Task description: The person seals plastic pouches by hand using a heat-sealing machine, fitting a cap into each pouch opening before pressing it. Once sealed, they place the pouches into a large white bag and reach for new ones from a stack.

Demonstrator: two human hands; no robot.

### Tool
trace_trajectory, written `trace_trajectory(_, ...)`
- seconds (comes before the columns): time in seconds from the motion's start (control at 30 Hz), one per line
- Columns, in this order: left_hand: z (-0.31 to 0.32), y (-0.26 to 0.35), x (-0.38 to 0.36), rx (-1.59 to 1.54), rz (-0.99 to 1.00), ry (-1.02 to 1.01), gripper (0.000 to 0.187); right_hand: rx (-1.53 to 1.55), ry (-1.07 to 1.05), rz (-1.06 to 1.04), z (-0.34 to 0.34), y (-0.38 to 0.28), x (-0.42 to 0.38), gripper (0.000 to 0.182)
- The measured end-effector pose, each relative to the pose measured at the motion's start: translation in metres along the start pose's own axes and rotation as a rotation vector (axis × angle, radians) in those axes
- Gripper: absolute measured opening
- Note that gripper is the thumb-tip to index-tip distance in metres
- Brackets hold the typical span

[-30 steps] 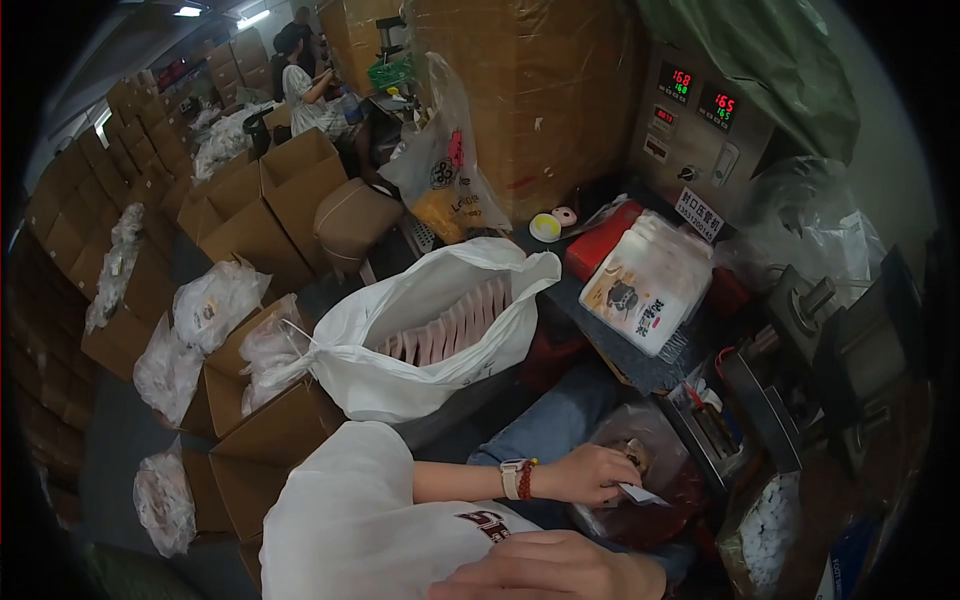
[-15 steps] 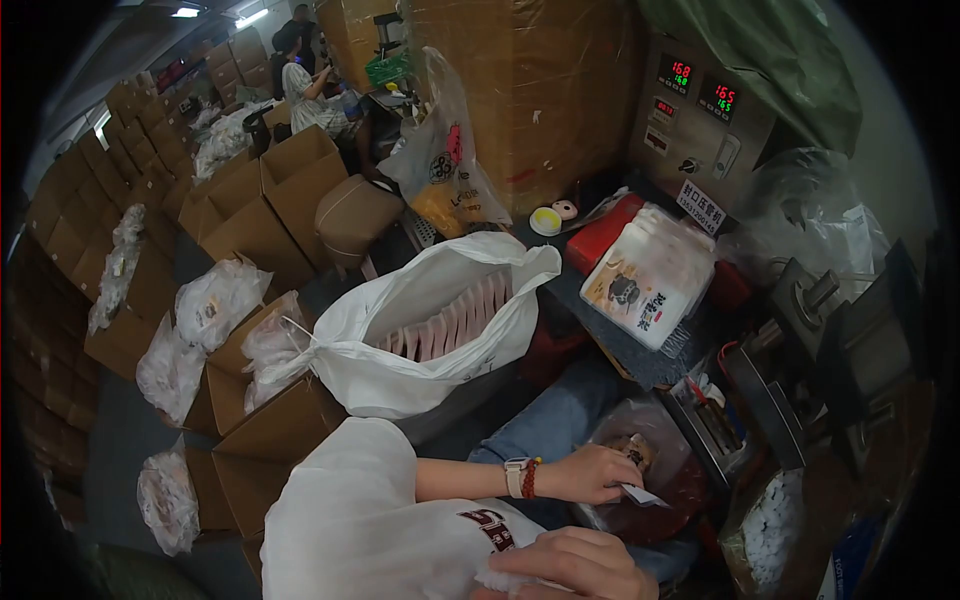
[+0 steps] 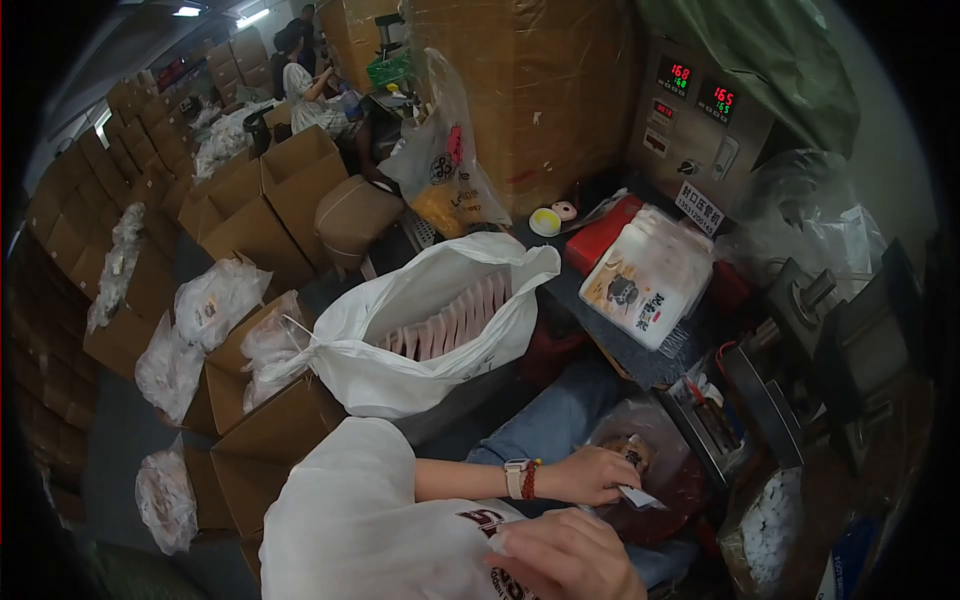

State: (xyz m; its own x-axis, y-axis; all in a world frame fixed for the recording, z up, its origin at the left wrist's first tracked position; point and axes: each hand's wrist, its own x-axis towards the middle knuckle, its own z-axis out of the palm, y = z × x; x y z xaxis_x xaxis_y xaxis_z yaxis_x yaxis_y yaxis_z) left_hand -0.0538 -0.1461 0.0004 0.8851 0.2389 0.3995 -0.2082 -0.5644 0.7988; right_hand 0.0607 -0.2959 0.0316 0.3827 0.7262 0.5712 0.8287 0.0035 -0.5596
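My left hand (image 3: 592, 474), with a watch and red bead bracelet at the wrist, is closed on a printed plastic pouch (image 3: 642, 498), whose white edge sticks out past the fingers. Beneath that hand is a clear plastic bag (image 3: 612, 428), where a brown and black print shows at the fingertips. Close in front of my shirt, my right hand (image 3: 575, 556) has its fingers curled together. A small whitish bit shows at its fingertips, and I cannot tell what it is. To the left, a large white sack (image 3: 440, 385) lies open with a row of pale pinkish flat pouches (image 3: 450, 325) inside.
A stack of printed pouches (image 3: 650, 285) lies on the dark bench beside a sealing machine (image 3: 715, 145) with lit red and green digits. Black metal machine parts (image 3: 765, 400) stand at right. Open cardboard boxes (image 3: 265, 205) and plastic-bagged goods (image 3: 220, 300) fill the left. A person (image 3: 305, 95) sits farther back.
My right hand has risen slightly, and its fingertips have moved up along my shirt front. My left hand stays nearly in place with the pouch.
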Motion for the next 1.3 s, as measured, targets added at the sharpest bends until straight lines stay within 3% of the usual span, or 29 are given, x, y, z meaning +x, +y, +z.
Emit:
trace_trajectory(0.3, -0.002, -0.007, -0.001, 0.077, 0.053, 0.038, 0.031, 0.011, -0.004, -0.001, 0.002, -0.003, 0.005, 0.023)
trace_trajectory(0.4, -0.004, 0.0, 0.0, 0.01, 0.031, 0.057, 0.025, 0.016, -0.006, -0.001, 0.003, -0.003, 0.007, 0.023)
trace_trajectory(0.8, -0.004, -0.006, 0.004, 0.083, -0.041, -0.025, 0.031, 0.023, 0.004, 0.022, 0.002, -0.007, 0.013, 0.023)
trace_trajectory(0.87, -0.001, -0.009, 0.005, 0.148, 0.158, 0.101, 0.025, 0.029, 0.0, 0.025, 0.002, -0.007, 0.015, 0.023)
trace_trajectory(0.97, -0.003, -0.011, 0.002, 0.116, 0.098, 0.003, 0.031, 0.04, -0.008, 0.027, 0.003, -0.006, 0.019, 0.023)
trace_trajectory(1.17, -0.017, 0.0, 0.008, 0.184, 0.101, 0.013, 0.032, 0.04, -0.017, 0.062, -0.001, -0.007, 0.017, 0.023)
trace_trajectory(1.3, -0.028, 0.011, 0.017, 0.015, 0.155, 0.027, 0.031, 0.077, 0.057, 0.159, -0.028, -0.027, 0.01, 0.023)
